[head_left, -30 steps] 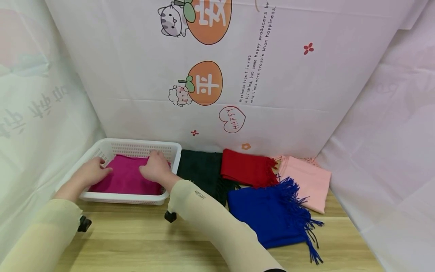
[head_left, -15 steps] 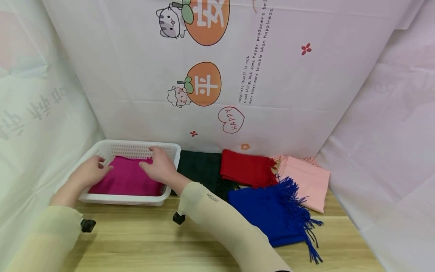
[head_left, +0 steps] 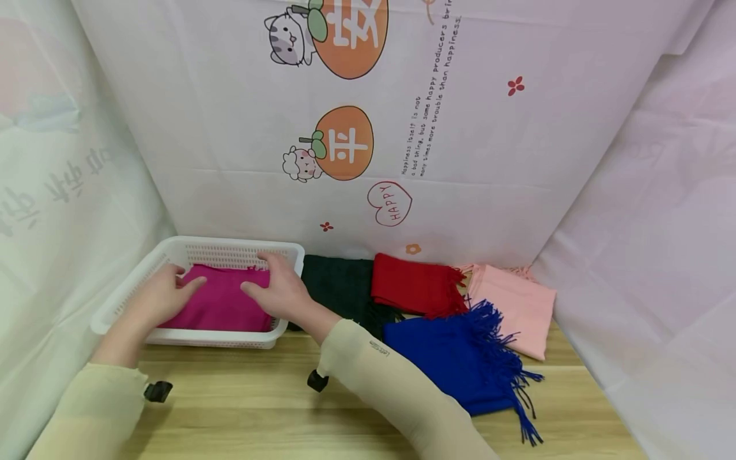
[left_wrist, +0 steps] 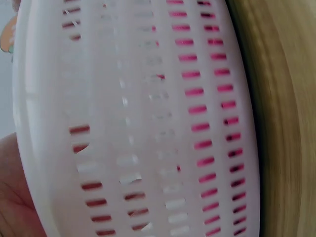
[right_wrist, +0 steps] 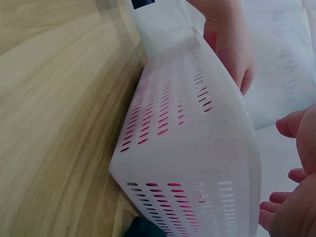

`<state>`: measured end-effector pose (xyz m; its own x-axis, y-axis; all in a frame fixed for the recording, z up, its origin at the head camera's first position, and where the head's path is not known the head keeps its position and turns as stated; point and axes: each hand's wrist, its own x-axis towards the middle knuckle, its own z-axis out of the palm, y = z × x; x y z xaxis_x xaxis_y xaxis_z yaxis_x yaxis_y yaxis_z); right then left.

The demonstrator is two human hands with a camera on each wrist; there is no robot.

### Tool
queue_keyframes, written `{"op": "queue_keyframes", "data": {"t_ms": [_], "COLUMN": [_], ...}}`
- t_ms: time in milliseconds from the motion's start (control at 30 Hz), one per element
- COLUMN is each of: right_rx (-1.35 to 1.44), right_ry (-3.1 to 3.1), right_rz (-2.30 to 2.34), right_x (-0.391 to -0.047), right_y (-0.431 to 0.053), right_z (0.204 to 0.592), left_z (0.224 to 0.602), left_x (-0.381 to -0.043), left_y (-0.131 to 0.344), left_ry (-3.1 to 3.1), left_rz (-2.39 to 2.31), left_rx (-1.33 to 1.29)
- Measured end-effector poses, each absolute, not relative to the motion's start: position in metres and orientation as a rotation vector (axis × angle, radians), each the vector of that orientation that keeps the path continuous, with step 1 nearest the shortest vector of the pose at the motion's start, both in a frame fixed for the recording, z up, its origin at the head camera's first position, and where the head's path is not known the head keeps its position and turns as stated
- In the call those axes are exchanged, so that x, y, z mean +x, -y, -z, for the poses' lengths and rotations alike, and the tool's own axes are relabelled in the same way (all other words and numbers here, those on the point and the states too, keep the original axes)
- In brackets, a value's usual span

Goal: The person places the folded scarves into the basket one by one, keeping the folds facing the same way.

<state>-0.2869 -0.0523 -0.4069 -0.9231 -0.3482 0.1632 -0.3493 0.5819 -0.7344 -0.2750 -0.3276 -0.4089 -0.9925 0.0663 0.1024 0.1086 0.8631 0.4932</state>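
The right sleeve bears small, blurred lettering. Farther along the wooden counter, a magenta cloth lies in a white basket, its long axis running left to right like the basket's. Over it the left hand and right hand stand apart, fingers loosely spread, thumbs pointing inward. Behind, the wall sheet's heart reads "HAPPY".

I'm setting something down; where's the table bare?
The table is bare in front of the white basket, between the forearms, and in front of the pink cloth, right of the blue cloth. It's crowded along the back: basket, green cloth, red cloth, pink.
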Motion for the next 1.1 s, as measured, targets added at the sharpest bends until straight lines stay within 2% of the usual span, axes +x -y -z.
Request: {"op": "queue_keyframes", "data": {"t_ms": [1100], "right_rx": [0.589], "right_ry": [2.751], "right_rz": [-1.302], "right_x": [-0.263], "right_y": [-0.036], "right_z": [0.413], "left_z": [0.415], "left_x": [-0.25], "left_y": [0.251], "left_ry": [2.958], "left_rz": [0.666], "left_rx": [-0.119]}}
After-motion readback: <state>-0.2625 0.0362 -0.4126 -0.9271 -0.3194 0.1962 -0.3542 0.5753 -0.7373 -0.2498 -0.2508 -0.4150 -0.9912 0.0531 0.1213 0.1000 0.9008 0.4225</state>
